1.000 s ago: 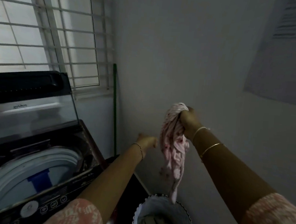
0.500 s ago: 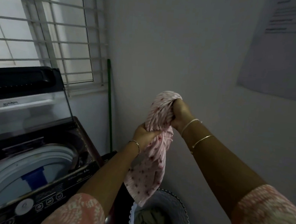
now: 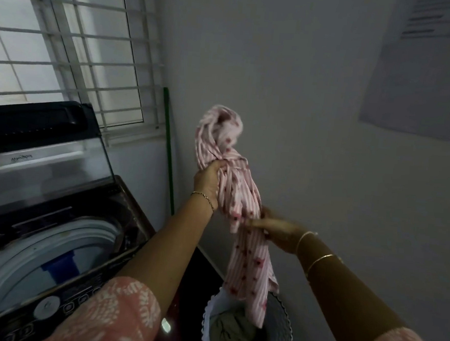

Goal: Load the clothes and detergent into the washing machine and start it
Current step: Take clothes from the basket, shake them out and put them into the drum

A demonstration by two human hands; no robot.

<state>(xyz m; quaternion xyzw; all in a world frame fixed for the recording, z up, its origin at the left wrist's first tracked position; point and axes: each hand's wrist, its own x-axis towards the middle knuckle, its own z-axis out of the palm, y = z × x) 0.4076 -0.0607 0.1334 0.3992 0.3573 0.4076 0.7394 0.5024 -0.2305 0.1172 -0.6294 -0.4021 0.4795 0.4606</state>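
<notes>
Washer sits lower left w/ its lid standing upright at the back, tub wide open, blue hub at the bottom; nothing lies across the rim. Its front panel edge runs just under the left forearm. Bare wall fills the right side, free air between it and the arms. Laundry basket stands on the floor right of the washer, near the wall, w/ olive clothes inside.

Vs 0.5 s ago: the pink striped garment has been pulled out longer and now hangs in a stretched rope, its tail dipping into the basket mouth; before it was bunched higher. Hands swapped levels: left hand has moved up and is fisted tight round the cloth below the top knot, while the right hand has dropped from the top to mid-length, fingers curled round the cloth there. Garment is still right of the washer, not over the tub.

Green pole leans in the corner beside the window.
</notes>
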